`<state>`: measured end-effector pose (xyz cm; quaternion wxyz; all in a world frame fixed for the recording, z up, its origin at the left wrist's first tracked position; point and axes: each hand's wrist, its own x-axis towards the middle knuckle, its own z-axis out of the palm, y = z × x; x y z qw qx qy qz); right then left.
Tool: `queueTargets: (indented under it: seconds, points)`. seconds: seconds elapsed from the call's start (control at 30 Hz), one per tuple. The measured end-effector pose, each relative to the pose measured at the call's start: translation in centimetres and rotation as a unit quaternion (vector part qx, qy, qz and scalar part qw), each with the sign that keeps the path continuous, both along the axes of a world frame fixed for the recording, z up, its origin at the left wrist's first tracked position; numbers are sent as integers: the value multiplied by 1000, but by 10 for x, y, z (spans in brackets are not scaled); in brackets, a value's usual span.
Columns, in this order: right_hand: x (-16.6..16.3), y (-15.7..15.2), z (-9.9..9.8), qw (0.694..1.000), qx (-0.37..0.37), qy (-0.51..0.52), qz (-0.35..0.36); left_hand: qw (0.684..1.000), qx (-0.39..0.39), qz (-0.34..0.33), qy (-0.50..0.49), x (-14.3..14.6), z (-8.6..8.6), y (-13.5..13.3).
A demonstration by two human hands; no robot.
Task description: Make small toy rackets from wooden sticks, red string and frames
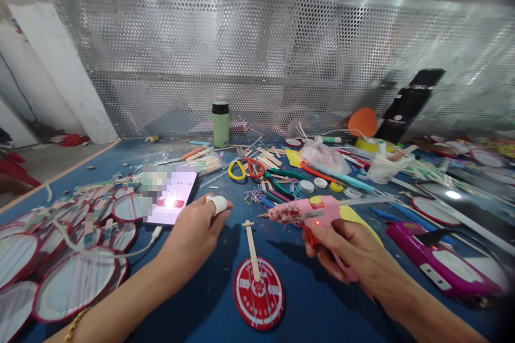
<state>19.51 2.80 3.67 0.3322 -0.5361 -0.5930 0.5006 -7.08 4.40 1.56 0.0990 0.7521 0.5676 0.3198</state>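
My right hand (350, 254) is closed round the grip of a pink hot glue gun (308, 213), its nozzle pointing left and a small red light lit on its body. My left hand (193, 236) rests on the blue table (314, 305) with fingers curled in and a white guard on one fingertip, next to a lit phone (173, 198). Between the hands lies a round red disc (259, 293) with a wooden stick (252, 244) laid on it, sticking out toward the far side.
Several round red-rimmed discs (72, 278) are piled at the left. Scissors (245, 168), sticks, tape rolls and a plastic cup (384, 167) clutter the far side. A green bottle (221, 123) stands by the perforated metal screen (257, 59). A magenta device (442, 262) lies at the right.
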Motion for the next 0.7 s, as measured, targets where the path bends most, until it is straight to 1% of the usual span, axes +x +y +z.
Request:
queueTargets:
  seconds: [0.13,0.23,0.37,0.43,0.53,0.6,0.63,0.7]
  points:
    - [-2,-2,1,1000,-6,2,-2,1000,5,16,-9,-4,5,-1]
    - [-2,-4,2,1000,9,26,-15,1000,14,22,-10,-4,7,-3]
    - [1,-6,3,999,29,40,-9,999,16,32,-19,-6,10,-5]
    - [3,-7,4,996,45,72,-14,999,13,39,-20,-7,12,-6]
    - [6,-8,7,986,90,133,-47,999,9,47,-10,-8,13,-6]
    - [7,-9,11,977,129,146,-87,999,5,46,-6,-9,13,-6]
    - [9,-10,13,974,143,137,-111,999,4,45,-6,-9,12,-6]
    - [13,-14,19,970,159,88,-162,999,-1,46,-9,-9,12,-6]
